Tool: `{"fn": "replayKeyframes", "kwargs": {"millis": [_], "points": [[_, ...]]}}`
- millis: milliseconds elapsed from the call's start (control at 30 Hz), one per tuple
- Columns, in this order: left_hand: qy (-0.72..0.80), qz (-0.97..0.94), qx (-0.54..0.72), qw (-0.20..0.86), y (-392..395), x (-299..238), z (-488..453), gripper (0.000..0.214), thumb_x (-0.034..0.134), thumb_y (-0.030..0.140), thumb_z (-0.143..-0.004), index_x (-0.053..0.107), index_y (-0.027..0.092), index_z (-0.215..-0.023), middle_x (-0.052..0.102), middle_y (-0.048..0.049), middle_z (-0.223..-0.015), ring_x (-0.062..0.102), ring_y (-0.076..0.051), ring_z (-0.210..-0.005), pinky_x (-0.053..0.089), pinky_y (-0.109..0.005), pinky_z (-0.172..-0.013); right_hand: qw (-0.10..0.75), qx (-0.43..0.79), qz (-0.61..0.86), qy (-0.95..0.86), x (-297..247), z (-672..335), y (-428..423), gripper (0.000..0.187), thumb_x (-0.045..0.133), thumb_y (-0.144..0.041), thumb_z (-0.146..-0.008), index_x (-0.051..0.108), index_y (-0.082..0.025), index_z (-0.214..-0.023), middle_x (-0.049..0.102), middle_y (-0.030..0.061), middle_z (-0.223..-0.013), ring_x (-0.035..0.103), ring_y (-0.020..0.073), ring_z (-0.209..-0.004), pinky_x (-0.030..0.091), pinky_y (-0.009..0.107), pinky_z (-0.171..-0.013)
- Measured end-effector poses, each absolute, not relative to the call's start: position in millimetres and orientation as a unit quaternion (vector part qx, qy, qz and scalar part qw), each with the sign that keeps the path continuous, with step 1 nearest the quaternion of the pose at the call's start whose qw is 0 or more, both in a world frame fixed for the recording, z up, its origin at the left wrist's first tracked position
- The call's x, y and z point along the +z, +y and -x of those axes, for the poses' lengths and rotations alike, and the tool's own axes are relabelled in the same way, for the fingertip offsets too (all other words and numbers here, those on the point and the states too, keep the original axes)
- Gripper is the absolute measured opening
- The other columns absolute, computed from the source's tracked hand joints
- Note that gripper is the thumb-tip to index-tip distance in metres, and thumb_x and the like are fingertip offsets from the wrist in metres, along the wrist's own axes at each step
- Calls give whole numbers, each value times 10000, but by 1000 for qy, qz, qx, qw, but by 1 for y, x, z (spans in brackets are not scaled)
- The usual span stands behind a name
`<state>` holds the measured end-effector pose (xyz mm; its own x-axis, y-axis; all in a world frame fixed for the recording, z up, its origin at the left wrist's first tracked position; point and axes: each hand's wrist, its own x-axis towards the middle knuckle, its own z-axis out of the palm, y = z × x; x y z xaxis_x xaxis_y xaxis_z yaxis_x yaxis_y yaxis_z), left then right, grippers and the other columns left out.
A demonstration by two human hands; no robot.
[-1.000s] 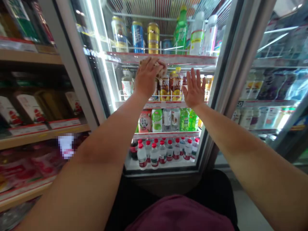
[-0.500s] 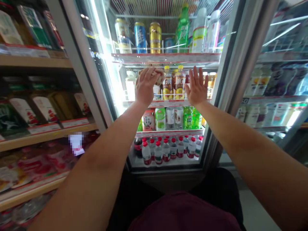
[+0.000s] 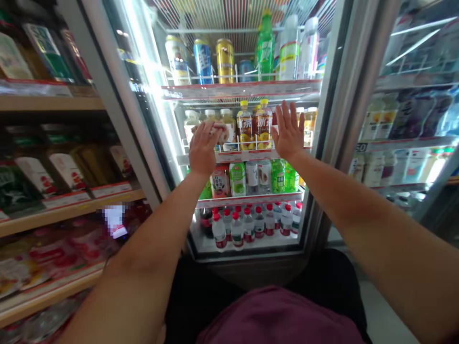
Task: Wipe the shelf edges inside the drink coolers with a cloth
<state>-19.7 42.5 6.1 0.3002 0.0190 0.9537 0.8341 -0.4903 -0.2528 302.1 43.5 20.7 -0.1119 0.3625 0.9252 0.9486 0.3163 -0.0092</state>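
A glass cooler door [image 3: 247, 257] stands in front of me, with lit shelves of drinks behind it. My left hand [image 3: 201, 155] is closed over a crumpled beige cloth [image 3: 224, 134], held up at the glass at the height of the second shelf. Part of the cloth is hidden by my fingers. To the right, my right hand [image 3: 289, 136] is raised with its fingers spread and the palm toward the glass, and nothing is in it. Between the two hands, bottles of brown tea with yellow caps [image 3: 245, 124] show through the door.
Wooden shelves [image 3: 71, 200] with juice bottles and packets stand close on the left. A metal door frame [image 3: 353, 95] runs up the right side, beside another drinks cooler [image 3: 405, 114]. Several red-capped water bottles [image 3: 237, 229] stand at the cooler's bottom.
My left hand has moved left and downward across the glass with the cloth, uncovering bottles behind. My right hand keeps its spread pose. The view has shifted slightly.
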Motion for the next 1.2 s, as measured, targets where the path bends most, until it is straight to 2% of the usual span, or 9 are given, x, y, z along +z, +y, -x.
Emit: {"fn": "replayKeyframes", "kwargs": {"millis": [167,300,500,667,867,1000,1133,1200], "points": [[-294,704,-497,415,43,2,31,531,452,80,-1051,730,290,-1452,619,-56,-1608,501,-330,-1562,451,-597,-1303,469,-317,464,-682,19,-302,46,716,287,-408,-1101,291,-164,-1774,256,89,-1856,155,331,-1740,75,697,-1399],[-321,672,-539,392,43,14,37,527,422,138,-1063,694,266,-1495,604,-12,-1622,444,-319,-1600,404,-574,-1340,475,-316,466,-676,19,-301,45,707,268,-407,-1111,309,-144,-1765,249,92,-1857,150,325,-1741,56,648,-1411],[-333,693,-513,381,36,-17,57,488,333,253,-1152,704,228,-1467,610,-43,-1617,432,-305,-1612,418,-552,-1328,460,-314,479,-678,19,-299,41,707,301,-392,-1103,301,-169,-1774,258,84,-1856,149,317,-1741,81,672,-1409],[-333,680,-527,386,37,4,73,489,344,314,-1169,691,210,-1497,574,-40,-1652,455,-309,-1594,398,-517,-1342,472,-316,472,-674,18,-298,40,694,299,-391,-1114,327,-148,-1763,263,83,-1850,173,306,-1738,90,657,-1414],[-347,711,-504,347,25,-23,82,498,387,222,-1127,703,254,-1510,556,-128,-1663,400,-342,-1627,358,-607,-1346,472,-308,473,-677,18,-298,41,696,284,-387,-1113,306,-169,-1773,246,64,-1857,155,304,-1741,97,639,-1419],[-353,726,-486,335,27,-15,102,469,419,244,-1123,732,302,-1467,595,-97,-1633,453,-333,-1597,368,-590,-1343,475,-312,471,-675,17,-298,44,689,291,-381,-1114,311,-170,-1769,249,53,-1856,160,289,-1741,100,622,-1420],[-374,673,-537,344,30,-6,111,494,399,287,-1133,655,280,-1555,513,-101,-1700,367,-340,-1644,325,-646,-1352,474,-309,475,-675,17,-298,44,697,303,-400,-1106,311,-185,-1769,262,57,-1854,171,291,-1738,108,636,-1411],[-381,671,-539,338,26,-21,109,486,394,318,-1140,668,286,-1539,534,-84,-1685,374,-342,-1640,321,-644,-1359,477,-307,474,-674,17,-298,44,700,280,-406,-1103,308,-195,-1770,261,45,-1856,165,288,-1739,95,634,-1412]]}}
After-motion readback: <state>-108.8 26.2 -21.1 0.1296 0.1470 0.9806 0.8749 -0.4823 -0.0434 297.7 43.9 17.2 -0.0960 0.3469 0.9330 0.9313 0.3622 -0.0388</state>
